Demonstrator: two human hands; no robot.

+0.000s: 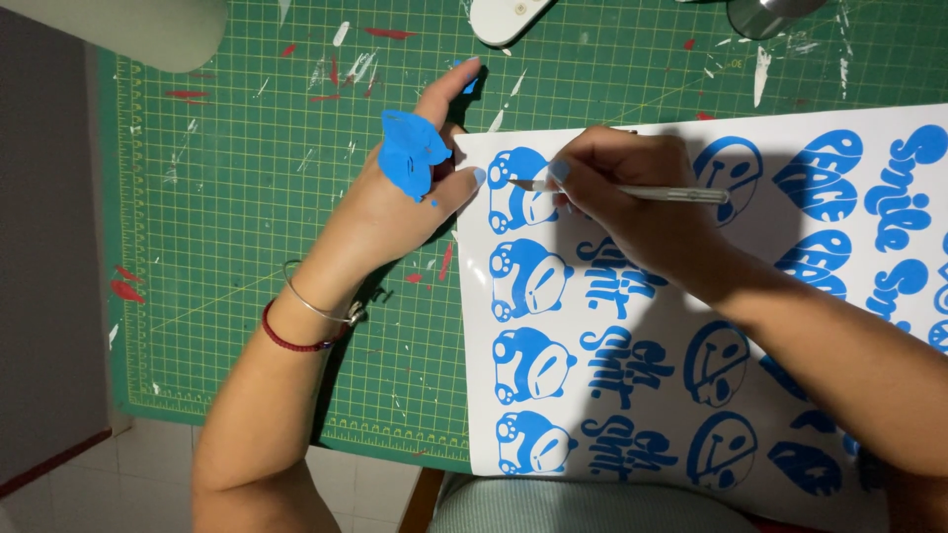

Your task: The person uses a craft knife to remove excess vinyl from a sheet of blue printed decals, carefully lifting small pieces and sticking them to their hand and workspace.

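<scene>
We look down on a white vinyl sticker sheet (632, 395) printed with blue cartoon bears, faces and lettering, lying over the right part of a green cutting mat (247, 247). Our right hand (632, 202) pinches a slim silver weeding tool (642, 191), its tip on the topmost bear (518, 192). Our left hand (410, 192) lies spread, fingertips pressing the sheet's left edge, with crumpled blue vinyl scraps (410, 153) stuck to its back.

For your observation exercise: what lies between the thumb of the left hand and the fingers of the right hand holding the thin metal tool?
In the head view, the top blue sticker figure on the white sticker sheet lies between the left hand and the right hand; the tool tip rests there.
</scene>
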